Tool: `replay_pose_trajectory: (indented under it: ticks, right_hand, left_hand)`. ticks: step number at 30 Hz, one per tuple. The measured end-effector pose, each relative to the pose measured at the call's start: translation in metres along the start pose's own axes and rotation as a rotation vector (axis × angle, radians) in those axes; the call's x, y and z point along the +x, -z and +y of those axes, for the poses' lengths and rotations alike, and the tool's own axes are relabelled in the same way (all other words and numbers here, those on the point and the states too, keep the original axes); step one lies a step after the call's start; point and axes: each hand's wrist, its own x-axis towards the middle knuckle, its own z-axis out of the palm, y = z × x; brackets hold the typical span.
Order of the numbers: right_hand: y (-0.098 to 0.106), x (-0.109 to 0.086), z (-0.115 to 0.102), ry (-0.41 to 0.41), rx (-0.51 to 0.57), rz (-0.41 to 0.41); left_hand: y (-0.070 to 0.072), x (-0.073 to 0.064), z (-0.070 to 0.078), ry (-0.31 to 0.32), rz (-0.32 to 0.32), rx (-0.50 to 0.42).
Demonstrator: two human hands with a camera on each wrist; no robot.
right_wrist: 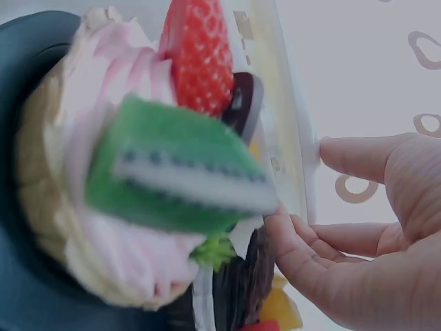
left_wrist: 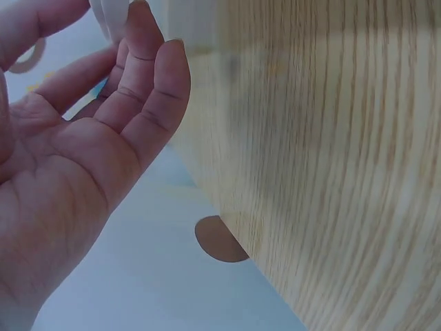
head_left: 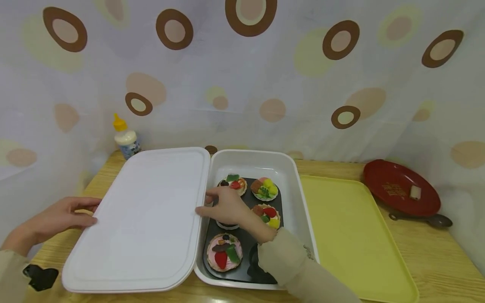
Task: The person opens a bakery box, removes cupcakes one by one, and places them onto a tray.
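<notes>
A white rectangular lid (head_left: 145, 219) lies level at the left, its right edge alongside a white box (head_left: 303, 202). My left hand (head_left: 62, 216) pinches the lid's left edge, thumb above and fingers under it; the left wrist view shows the lid's rim (left_wrist: 110, 17) between them. At the opposite edge, my right hand (head_left: 225, 206) grips the lid, reaching across the box. Inside the box sits a black muffin tray (head_left: 212, 269) with several fruit tarts. One pink cream tart (head_left: 224, 252) looms large in the right wrist view, with a strawberry (right_wrist: 200, 58) and a kiwi slice (right_wrist: 172, 169).
Right of the box lies a yellow tray (head_left: 348, 235). Farther right are a red plate (head_left: 394, 185) with a small pale block (head_left: 415, 192) and a dark spoon (head_left: 435, 220). A yellow-capped bottle (head_left: 128, 141) stands at the back left, before a patterned curtain (head_left: 227, 75).
</notes>
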Motion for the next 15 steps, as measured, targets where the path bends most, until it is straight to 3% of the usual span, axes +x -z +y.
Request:
replay_pose_trajectory:
  ticks: [7,15]
  right_hand:
    - [-0.006,0.006,-0.011,-0.047,0.030,-0.021]
    - [-0.010,0.009,-0.012,-0.041,-0.003,-0.040]
  left_hand:
    - [0.005,0.002,-0.009,0.034,-0.059,-0.004]
    - [0.003,0.006,-0.018,0.042,-0.104,-0.033]
